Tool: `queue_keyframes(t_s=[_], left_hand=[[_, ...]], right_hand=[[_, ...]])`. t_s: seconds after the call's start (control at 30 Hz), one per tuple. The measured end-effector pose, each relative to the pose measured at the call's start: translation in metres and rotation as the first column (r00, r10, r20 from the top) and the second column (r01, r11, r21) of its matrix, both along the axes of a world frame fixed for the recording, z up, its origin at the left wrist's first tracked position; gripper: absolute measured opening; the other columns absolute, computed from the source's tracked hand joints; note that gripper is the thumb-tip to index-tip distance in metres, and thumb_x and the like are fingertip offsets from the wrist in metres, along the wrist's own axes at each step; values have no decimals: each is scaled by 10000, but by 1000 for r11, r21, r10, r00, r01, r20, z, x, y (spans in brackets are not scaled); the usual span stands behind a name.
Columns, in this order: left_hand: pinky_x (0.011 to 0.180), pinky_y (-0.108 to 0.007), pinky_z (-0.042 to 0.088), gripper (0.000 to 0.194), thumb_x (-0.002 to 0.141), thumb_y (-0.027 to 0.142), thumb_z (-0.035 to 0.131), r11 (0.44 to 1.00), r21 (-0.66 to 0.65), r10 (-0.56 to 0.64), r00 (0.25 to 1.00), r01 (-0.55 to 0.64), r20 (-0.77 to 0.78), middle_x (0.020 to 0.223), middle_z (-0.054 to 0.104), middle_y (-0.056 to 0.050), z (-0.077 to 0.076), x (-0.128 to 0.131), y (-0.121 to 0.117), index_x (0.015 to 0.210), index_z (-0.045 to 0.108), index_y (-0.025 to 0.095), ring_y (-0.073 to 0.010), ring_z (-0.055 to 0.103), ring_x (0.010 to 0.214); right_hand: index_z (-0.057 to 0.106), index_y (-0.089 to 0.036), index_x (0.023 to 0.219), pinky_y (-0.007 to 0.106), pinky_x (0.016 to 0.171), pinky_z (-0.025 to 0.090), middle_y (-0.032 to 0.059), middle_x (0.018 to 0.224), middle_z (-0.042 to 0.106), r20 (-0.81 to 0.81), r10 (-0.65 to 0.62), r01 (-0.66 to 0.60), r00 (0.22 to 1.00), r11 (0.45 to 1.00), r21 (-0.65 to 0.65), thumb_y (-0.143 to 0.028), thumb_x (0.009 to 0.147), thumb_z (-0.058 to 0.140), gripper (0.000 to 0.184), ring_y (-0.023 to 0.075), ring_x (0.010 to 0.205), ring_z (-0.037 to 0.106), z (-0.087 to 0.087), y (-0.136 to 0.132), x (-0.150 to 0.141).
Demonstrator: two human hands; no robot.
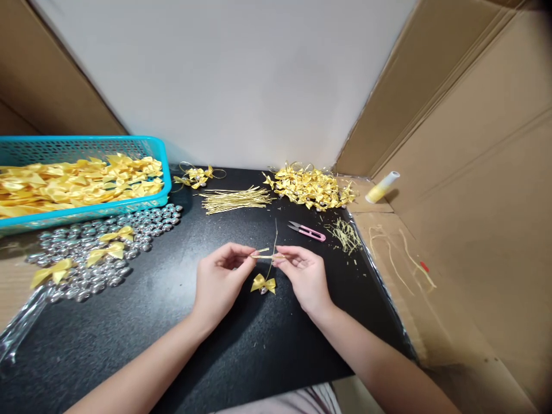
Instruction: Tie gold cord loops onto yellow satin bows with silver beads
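Between my two hands runs a short length of gold cord [264, 257], held level above the black table. My left hand [223, 277] pinches its left end between thumb and fingertips. At its right end, the thumb and fingers of my right hand [304, 275] are closed on it. Just below the cord lies a yellow satin bow [263, 283] with a silver bead at its middle. A thin thread [275, 236] passes up from the bow behind the cord. Farther off, pink-handled thread snips [307, 231] lie beyond my right hand.
A turquoise basket [165, 172] of yellow bows stands at the left, with silver beads [95, 244] spread before it. Cut gold cords [237, 199] and finished-looking bows [308, 185] lie at the back. Cord scraps [346, 236] and a thread spool [382, 187] are at the right.
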State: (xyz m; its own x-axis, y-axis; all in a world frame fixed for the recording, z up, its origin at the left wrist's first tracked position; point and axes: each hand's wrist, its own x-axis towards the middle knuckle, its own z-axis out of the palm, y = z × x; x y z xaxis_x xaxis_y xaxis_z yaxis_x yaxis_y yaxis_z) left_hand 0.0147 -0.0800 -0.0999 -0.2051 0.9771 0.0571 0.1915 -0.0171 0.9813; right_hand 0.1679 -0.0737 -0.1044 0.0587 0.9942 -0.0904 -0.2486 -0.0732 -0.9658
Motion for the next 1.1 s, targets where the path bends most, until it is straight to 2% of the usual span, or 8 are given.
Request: queue_keyframes(t_s=[0.13, 0.47, 0.7, 0.93, 1.1], left_hand=[[629, -221, 559, 49, 718, 213, 722, 996, 85, -4, 1000, 2, 19, 731, 750, -20, 2, 5, -5, 730, 713, 167, -142, 690, 654], [683, -239, 573, 25, 752, 165, 705, 973, 210, -100, 995, 94, 16, 773, 762, -26, 2, 8, -10, 731, 698, 176, -158, 718, 726], [608, -235, 558, 41, 749, 163, 691, 969, 223, -101, 995, 104, -27, 736, 737, -19, 0, 8, -11, 776, 661, 173, -153, 693, 656], [615, -232, 548, 26, 765, 180, 669, 972, 195, -119, 989, 133, -83, 727, 716, -14, 1, 7, -11, 778, 648, 174, -145, 676, 659], [595, -236, 542, 50, 770, 223, 656, 976, 169, -113, 985, 134, -131, 709, 706, -13, 3, 8, -11, 770, 645, 174, -137, 652, 611]], right_hand=[[622, -187, 831, 282, 705, 585, 15, 725, 758, -52, -35, 34, 998, 999, -21, -194, 639, 795, 258, 169, 679, 728, 2, -6, -4], [624, -186, 847, 271, 690, 574, 22, 723, 762, 21, -47, 47, 999, 999, -9, -226, 664, 789, 250, 171, 692, 727, 2, -9, -4], [653, -174, 849, 304, 710, 577, 34, 723, 760, 76, -54, 53, 996, 999, 13, -247, 672, 783, 232, 189, 696, 727, 2, -8, -3], [706, -176, 862, 329, 738, 587, 40, 753, 764, 44, -26, 25, 999, 999, 21, -233, 670, 778, 213, 202, 733, 733, -1, -6, -3], [713, -181, 846, 319, 728, 581, 39, 768, 758, 78, -28, 24, 997, 998, 54, -225, 686, 764, 174, 194, 739, 723, -4, -7, -2]])
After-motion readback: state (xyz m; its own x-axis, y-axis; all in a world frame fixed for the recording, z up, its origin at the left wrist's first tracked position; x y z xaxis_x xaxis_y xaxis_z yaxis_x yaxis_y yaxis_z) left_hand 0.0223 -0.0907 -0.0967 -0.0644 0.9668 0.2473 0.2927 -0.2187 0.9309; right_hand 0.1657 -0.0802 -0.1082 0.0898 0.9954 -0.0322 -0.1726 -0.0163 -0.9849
